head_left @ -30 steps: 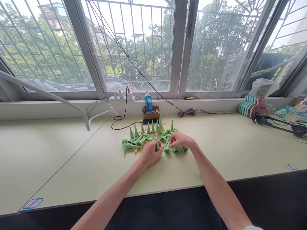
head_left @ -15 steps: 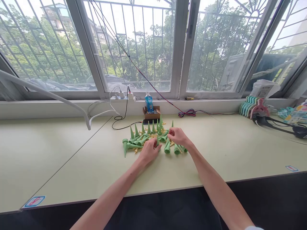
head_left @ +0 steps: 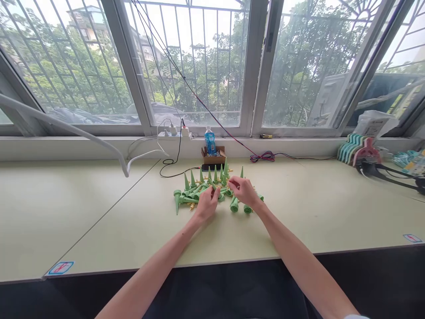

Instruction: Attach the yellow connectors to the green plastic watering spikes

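My left hand (head_left: 207, 204) is closed round a green plastic watering spike (head_left: 211, 183), which leans with its tip up and to the left; its wide end shows beside my fingers. My right hand (head_left: 244, 191) is pinched close to its right, fingertips together at a small yellow valve (head_left: 228, 185), partly hidden. Around both hands lie more green spikes. Several stand upright in a row behind, such as one spike (head_left: 193, 179). Others lie on their sides, like the spike (head_left: 234, 205) with its hollow end towards me. Small yellow valves (head_left: 191, 207) are scattered among them.
Behind the spikes are a dark phone (head_left: 212, 167) on a cable and a small cardboard box (head_left: 214, 158) with a blue-labelled bottle (head_left: 210, 141). Coiled wires (head_left: 262, 157) lie against the sill. Hangers (head_left: 357, 148) and a black strap (head_left: 388, 173) sit at the right.
My left hand has raised and tilted the spike, which stood upright before. My right hand has come slightly left, nearer to it. The view has shifted a little.
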Motion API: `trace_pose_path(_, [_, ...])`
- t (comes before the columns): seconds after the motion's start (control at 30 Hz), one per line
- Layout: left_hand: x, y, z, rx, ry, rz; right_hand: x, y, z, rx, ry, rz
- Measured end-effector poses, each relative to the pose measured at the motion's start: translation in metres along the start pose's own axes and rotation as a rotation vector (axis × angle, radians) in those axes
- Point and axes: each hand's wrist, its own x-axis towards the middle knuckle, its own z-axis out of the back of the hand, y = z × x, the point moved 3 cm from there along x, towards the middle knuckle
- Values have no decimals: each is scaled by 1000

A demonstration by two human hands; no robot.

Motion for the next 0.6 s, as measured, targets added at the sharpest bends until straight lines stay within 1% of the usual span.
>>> trace_pose_path(0.17, [4,11,-2,-117,-7,72,0,4,-3,45,-31,10])
trace_pose_path(0.33, [5,14,-3,-193,-8,89,-1,4,-5,48,-41,13])
trace_pose_path(0.47, [5,9,-1,-159,3,71,-1,4,-6,37,-41,20])
trace_pose_path(0.6, [3,2,3,-42,-3,42,-1,4,-6,13,-38,21])
